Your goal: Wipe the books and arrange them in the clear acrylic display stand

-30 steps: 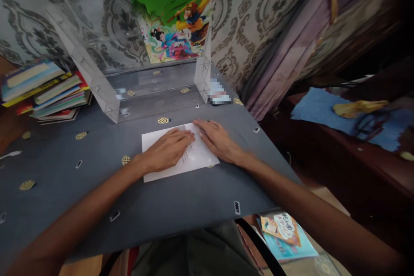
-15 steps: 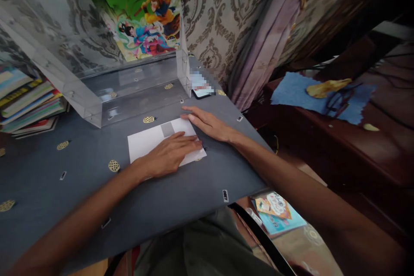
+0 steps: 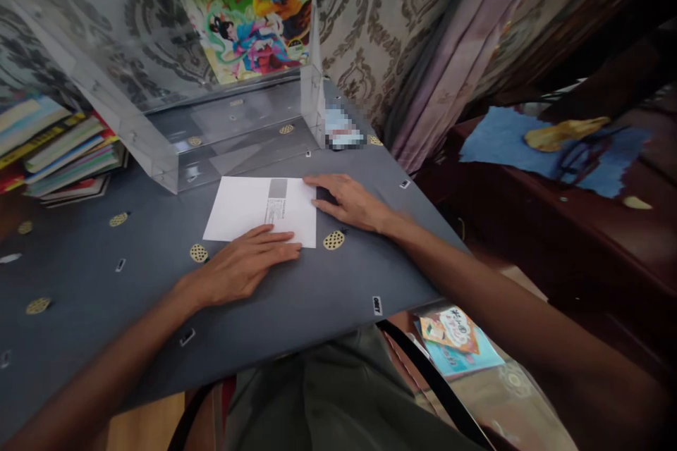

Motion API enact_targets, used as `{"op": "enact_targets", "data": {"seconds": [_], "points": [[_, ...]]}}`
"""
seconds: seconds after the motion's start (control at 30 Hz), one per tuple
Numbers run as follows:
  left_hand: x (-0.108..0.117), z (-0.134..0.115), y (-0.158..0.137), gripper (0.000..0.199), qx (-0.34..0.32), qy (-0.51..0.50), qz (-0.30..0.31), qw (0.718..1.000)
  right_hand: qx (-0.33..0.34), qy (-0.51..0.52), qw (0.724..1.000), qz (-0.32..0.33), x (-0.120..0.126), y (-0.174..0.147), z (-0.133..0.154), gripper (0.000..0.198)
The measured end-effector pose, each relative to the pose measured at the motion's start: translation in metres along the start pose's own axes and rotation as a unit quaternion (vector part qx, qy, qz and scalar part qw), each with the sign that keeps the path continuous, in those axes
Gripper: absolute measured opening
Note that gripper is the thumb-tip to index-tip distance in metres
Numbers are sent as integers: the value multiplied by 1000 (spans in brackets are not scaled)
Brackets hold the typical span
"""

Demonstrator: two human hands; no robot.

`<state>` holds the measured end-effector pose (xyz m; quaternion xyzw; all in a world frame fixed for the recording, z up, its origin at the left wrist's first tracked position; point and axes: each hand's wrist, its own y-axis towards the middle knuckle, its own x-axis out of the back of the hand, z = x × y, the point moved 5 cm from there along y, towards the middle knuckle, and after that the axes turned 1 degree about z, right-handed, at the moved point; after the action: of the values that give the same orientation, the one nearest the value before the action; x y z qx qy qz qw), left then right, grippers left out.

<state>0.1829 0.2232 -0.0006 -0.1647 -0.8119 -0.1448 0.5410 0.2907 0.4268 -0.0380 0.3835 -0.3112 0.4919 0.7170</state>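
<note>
A white sheet of paper, perhaps folded, lies flat on the grey pineapple-print tablecloth. It bears a grey printed block and small lines of text. My left hand rests palm down over its near edge, fingers stretched out to the right. At the far right corner and edge of the sheet, my right hand lies with its fingers extended and thumb apart, touching the paper. Neither hand is gripping anything.
Behind the paper stands a clear acrylic stand. A phone, partly blurred out, lies beside it. Stacked books are at the left. A blue cloth covers part of the dark furniture at right; booklets lie below the table edge.
The paper has turned on the table, and more of its printed text shows. My left hand has slid left and nearer to me; my right hand stays by the right edge. The view has shifted slightly.
</note>
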Motion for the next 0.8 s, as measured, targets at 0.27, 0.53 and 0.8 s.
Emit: {"op": "enact_targets", "data": {"seconds": [0.27,0.53,0.8], "points": [[4,32,-58,40,240,118,-151,952,1,-25,999,20,-3,12,-1,48],[7,6,-54,37,192,138,-182,954,-14,-111,993,40,-19,57,28,55],[-6,11,-62,39,192,150,-184,952,92,-40,993,65,-83,-17,150,73]]}}
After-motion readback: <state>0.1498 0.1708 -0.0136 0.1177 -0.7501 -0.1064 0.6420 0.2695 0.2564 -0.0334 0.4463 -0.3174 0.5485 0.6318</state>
